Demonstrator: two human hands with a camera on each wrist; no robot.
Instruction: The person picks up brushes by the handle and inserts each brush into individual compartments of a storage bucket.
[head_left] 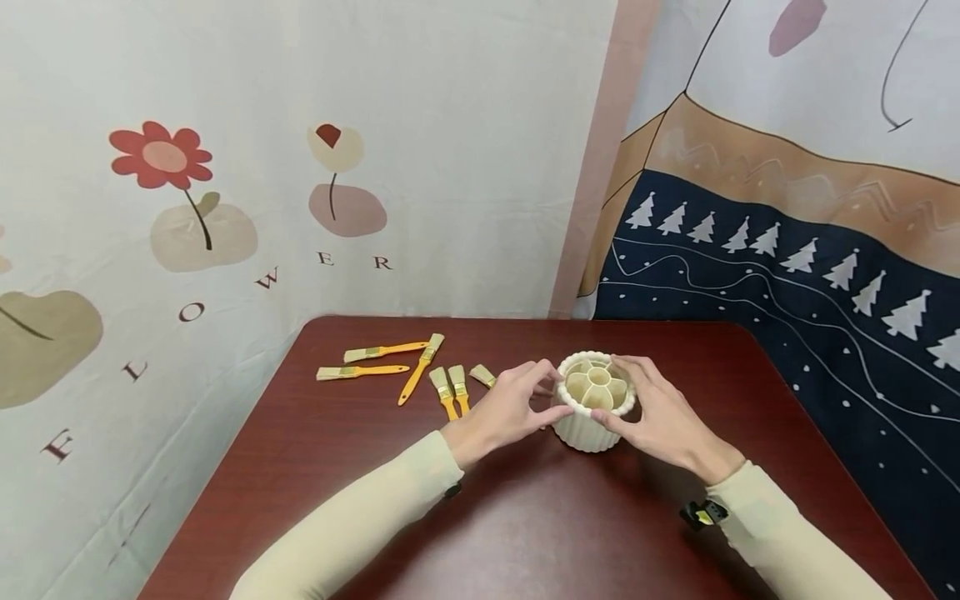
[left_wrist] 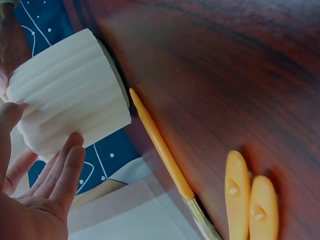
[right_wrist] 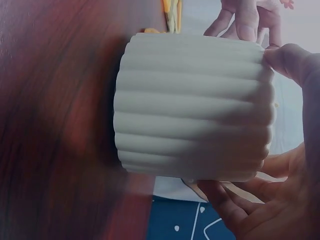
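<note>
A cream, round brush holder (head_left: 587,434) with a ribbed wall and a scalloped rim stands on the table. Its inside is divided into petal-shaped compartments around a round middle one, and none of them shows anything in it. My left hand (head_left: 504,410) holds it from the left, thumb at the near rim and fingers along the far side. From the right, my right hand (head_left: 669,419) grips the same rim between thumb and fingers. In the right wrist view the ribbed wall of the holder (right_wrist: 190,107) sits upright between both hands.
Several flat paintbrushes with yellow handles lie left of the holder, among them one brush (head_left: 363,372) at the far left and another (head_left: 422,368) lying aslant. A brush (left_wrist: 160,142) points its handle tip at the holder's base. Printed cloth (head_left: 480,167) hangs behind the dark red table (head_left: 570,533).
</note>
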